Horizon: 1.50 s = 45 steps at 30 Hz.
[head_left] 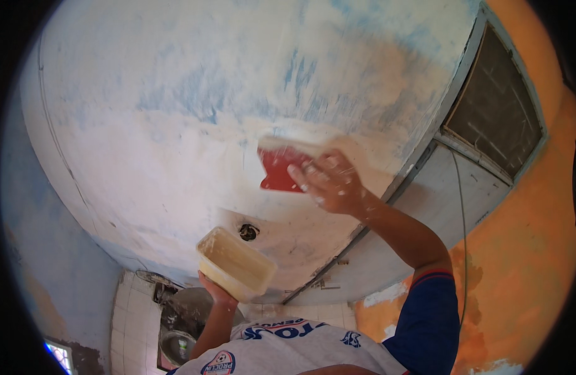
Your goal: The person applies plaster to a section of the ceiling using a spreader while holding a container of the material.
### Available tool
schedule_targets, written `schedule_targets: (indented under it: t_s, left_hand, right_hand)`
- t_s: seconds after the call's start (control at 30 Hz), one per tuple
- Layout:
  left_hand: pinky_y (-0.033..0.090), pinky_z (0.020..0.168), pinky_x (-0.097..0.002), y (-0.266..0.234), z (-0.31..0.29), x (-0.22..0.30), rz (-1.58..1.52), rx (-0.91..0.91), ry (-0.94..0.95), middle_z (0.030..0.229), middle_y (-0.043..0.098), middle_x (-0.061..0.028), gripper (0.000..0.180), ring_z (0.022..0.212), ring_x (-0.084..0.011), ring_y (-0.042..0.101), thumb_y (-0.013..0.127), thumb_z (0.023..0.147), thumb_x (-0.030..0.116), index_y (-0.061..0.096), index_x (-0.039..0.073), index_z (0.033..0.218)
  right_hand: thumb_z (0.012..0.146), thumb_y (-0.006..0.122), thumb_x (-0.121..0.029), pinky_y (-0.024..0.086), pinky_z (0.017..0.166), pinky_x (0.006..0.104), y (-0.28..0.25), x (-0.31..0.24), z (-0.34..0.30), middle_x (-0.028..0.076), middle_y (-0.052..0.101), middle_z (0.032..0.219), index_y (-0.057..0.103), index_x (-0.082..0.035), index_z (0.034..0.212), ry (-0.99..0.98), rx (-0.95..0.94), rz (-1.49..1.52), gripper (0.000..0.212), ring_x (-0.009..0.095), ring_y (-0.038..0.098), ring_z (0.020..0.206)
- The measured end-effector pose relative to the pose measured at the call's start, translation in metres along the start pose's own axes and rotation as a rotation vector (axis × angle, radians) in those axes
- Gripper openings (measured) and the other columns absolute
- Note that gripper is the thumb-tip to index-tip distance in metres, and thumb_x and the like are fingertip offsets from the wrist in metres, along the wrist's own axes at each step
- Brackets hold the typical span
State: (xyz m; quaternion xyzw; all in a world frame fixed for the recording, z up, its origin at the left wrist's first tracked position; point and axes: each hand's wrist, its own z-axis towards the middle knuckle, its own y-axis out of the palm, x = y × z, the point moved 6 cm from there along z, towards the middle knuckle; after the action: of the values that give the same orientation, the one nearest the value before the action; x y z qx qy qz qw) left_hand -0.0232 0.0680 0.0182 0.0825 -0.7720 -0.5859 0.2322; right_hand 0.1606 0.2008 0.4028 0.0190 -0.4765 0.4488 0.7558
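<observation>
My right hand (333,181), spotted with white, grips a flat red putty spreader (278,170) by one side. The spreader is held up at the wall (169,162), its pale upper edge blurred; whether that edge touches the surface I cannot tell. White filler covers much of the wall, with blue paint showing through in streaks. Lower down, my left hand (217,292) supports a cream rectangular plastic tub (224,278) from below, fingers wrapped around its underside. Pale residue coats the inside of the tub, which tilts with its mouth facing up.
A round hole (249,232) in the wall lies just above the tub. To the right stands a grey door (419,219) with a dark mesh panel (497,100), a cable (461,212) hanging before it. An orange wall (513,250) follows. Dark clutter (185,312) sits at lower left.
</observation>
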Motion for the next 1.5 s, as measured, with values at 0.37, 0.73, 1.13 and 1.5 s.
schedule_targets:
  t_s: [0.37, 0.73, 1.13, 1.5]
  left_hand:
    - [0.042, 0.114, -0.0476, -0.006, -0.007, -0.001, 0.028, 0.032, 0.025, 0.154, 0.049, -0.0072, 0.079, 0.139, -0.0321, 0.049, 0.026, 0.101, 0.073, 0.042, 0.018, 0.155]
    - [0.042, 0.115, -0.0477, -0.011, -0.009, 0.001, -0.006, 0.04, 0.043, 0.154, 0.049, -0.0074, 0.08, 0.139, -0.0323, 0.049, 0.026, 0.1, 0.074, 0.042, 0.018, 0.155]
    - [0.043, 0.114, -0.0482, -0.001, -0.012, -0.007, -0.025, -0.036, 0.024, 0.154, 0.049, -0.0082, 0.079, 0.14, -0.0328, 0.049, 0.026, 0.1, 0.073, 0.043, 0.018, 0.155]
    - [0.043, 0.114, -0.0481, 0.008, -0.012, -0.011, 0.009, 0.03, 0.013, 0.154, 0.049, -0.0083, 0.081, 0.14, -0.0325, 0.049, 0.026, 0.099, 0.074, 0.042, 0.018, 0.155]
  right_hand:
    - [0.09, 0.07, -0.01, 0.047, 0.093, 0.0414, -0.05, 0.148, 0.027, 0.003, 0.071, 0.103, 0.056, -0.014, 0.149, 0.258, 0.194, -0.55, 0.06, 0.02, 0.063, 0.092]
    - [0.087, 0.074, -0.011, 0.038, 0.097, 0.043, -0.075, 0.147, 0.057, -0.004, 0.074, 0.104, 0.074, -0.017, 0.123, 0.315, 0.245, -0.379, 0.036, 0.017, 0.065, 0.098]
    - [0.086, 0.07, -0.007, 0.05, 0.086, 0.0498, -0.025, 0.055, 0.061, -0.002, 0.068, 0.092, 0.074, -0.017, 0.124, -0.004, 0.071, -0.086, 0.04, 0.015, 0.067, 0.088]
    - [0.082, 0.074, -0.008, 0.05, 0.093, 0.0477, -0.025, 0.142, 0.076, -0.001, 0.071, 0.12, 0.072, -0.02, 0.127, 0.055, 0.177, -0.372, 0.047, 0.017, 0.064, 0.108]
